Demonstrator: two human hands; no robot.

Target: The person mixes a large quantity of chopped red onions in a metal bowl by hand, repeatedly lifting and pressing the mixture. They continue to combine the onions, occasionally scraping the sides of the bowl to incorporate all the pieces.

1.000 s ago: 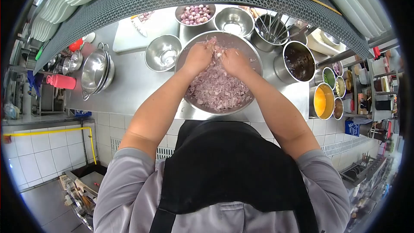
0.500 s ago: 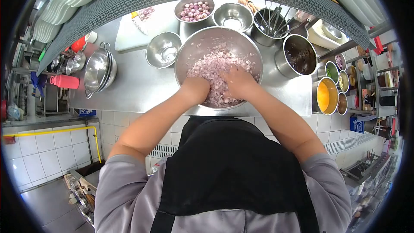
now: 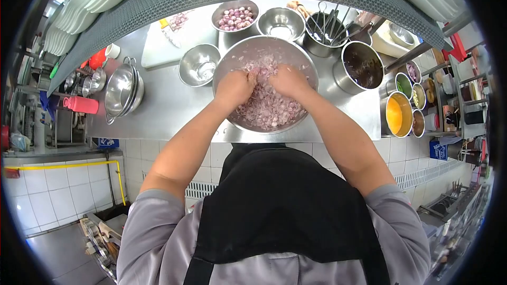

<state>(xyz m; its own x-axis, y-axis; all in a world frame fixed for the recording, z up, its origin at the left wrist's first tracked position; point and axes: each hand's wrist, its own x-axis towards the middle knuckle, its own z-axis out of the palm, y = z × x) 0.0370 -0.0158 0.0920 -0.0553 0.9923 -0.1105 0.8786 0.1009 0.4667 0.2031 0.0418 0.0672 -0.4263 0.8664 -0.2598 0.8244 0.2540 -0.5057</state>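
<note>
A large steel mixing bowl (image 3: 224, 63) stands at the front of the steel counter, with a heap of sliced shallots (image 3: 272, 108) in it. Both hands are inside, in the far half of the bowl. My left hand (image 3: 236, 86) is curled closed around some slices, its fingertips partly hidden. Just to its right, my right hand (image 3: 290, 81) is also closed on slices, with its fingers turned inward. A small gap with shallots separates the two hands.
Close behind stand an empty steel bowl (image 3: 193, 78), a bowl of whole shallots (image 3: 236, 19) and another bowl (image 3: 281, 30). A knife (image 3: 170, 34) lies on the white cutting board (image 3: 153, 51). To the right are a utensil pot (image 3: 319, 47) and a dark-stained pot (image 3: 343, 79).
Both hands have moved away from me toward the far side of the bowl. The right hand's spread fingers have closed, and the shallot heap has shifted, showing more slices near me.
</note>
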